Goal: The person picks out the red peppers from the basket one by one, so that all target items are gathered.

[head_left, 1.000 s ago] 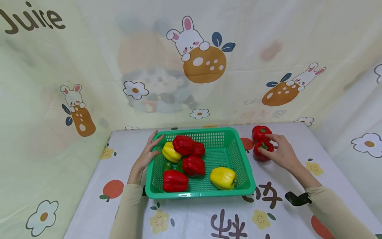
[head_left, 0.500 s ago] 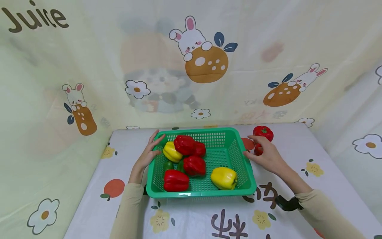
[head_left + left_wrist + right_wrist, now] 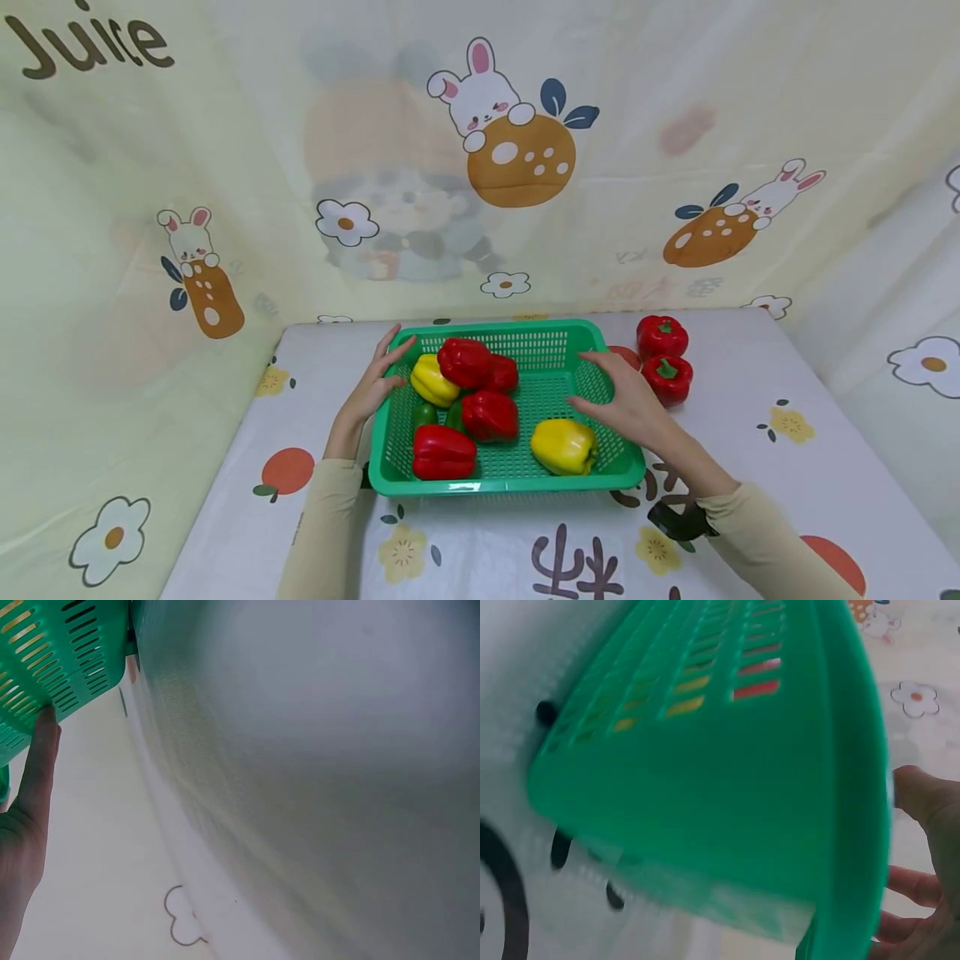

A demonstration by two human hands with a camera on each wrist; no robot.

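Note:
A green plastic basket [image 3: 507, 487] holds several red bell peppers [image 3: 444, 452], a yellow bell pepper [image 3: 564, 447] at its near right and another yellow bell pepper [image 3: 432, 381] at its left. Smooth green vegetables [image 3: 424, 416] lie partly hidden among them. My left hand [image 3: 367, 395] rests at the basket's left rim; in the left wrist view a straight finger [image 3: 42, 754] touches the slotted outer wall. Over the basket's right rim, my right hand [image 3: 626, 402] reaches inward with thumb and fingers spread apart, holding nothing. In the right wrist view the basket wall hides part of that hand.
Two more red bell peppers, one behind [image 3: 662, 337] and one in front [image 3: 667, 379], stand on the table to the right of the basket. A printed cloth [image 3: 450, 550] covers the table. A patterned curtain [image 3: 630, 208] hangs behind and at the sides.
My right hand has moved left from the two red bell peppers on the table to above the basket's right side. Those peppers remain on the table. My left hand stays at the rim.

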